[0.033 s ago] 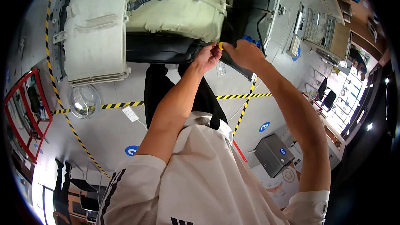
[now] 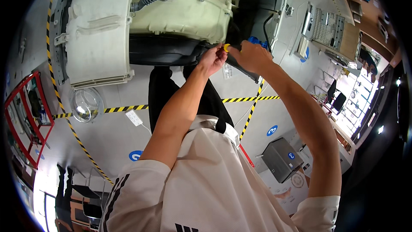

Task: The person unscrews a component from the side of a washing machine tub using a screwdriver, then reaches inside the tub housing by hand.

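Two bare hands meet over the work, and what they are doing looks like close fingertip handling, judged best done with both wrists steady, the pull kept in one line, and pressure light enough that the yellow piece [image 2: 226,48] does not slip or twist. Bracing the fingers against the black rubbery part would probably help too.

From the left hand [image 2: 213,60], the yellow piece lies just beside the fingertips at about one o'clock; those fingers are bent, but whether they pinch it I cannot tell. From the right hand [image 2: 254,56], it sits between nine and ten o'clock, at the thumb; this hand is curled closed and seems to grip it. A blue part [image 2: 256,40] shows at twelve o'clock of the right hand; whether it joins the yellow piece beneath the fingers is hidden.

Farther off, the black rubbery part [image 2: 165,51] runs toward nine o'clock from the left hand. Beyond it, at eleven, rises the cream tub [image 2: 184,15], with a grey ribbed hose [image 2: 148,1] on it.
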{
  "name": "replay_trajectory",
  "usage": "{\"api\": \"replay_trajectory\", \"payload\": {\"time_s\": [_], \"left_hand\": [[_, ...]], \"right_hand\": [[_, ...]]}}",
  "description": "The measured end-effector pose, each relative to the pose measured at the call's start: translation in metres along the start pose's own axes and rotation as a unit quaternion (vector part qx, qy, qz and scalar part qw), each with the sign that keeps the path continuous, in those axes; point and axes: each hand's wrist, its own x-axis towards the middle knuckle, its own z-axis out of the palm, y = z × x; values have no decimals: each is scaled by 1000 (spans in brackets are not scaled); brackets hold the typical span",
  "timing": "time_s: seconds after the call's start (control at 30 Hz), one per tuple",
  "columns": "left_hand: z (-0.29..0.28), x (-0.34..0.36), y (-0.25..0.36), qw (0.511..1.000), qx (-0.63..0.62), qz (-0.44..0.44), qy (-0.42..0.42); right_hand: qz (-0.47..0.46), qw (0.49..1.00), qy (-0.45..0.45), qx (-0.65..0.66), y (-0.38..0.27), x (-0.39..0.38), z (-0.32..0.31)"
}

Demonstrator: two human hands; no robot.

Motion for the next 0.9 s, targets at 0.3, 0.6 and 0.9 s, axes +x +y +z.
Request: {"api": "replay_trajectory", "payload": {"time_s": [0.3,0.6,0.9], "left_hand": [[2,-14,2,996,14,-30,-80],[1,-10,-4,1000,-2,-8,-14],[5,-7,-4,999,-9,-46,-23]], "right_hand": [[-41,995,78,44,18,10,42],[-176,969,38,-168,11,-11,10],[200,891,-183,364,20,7,7]]}}
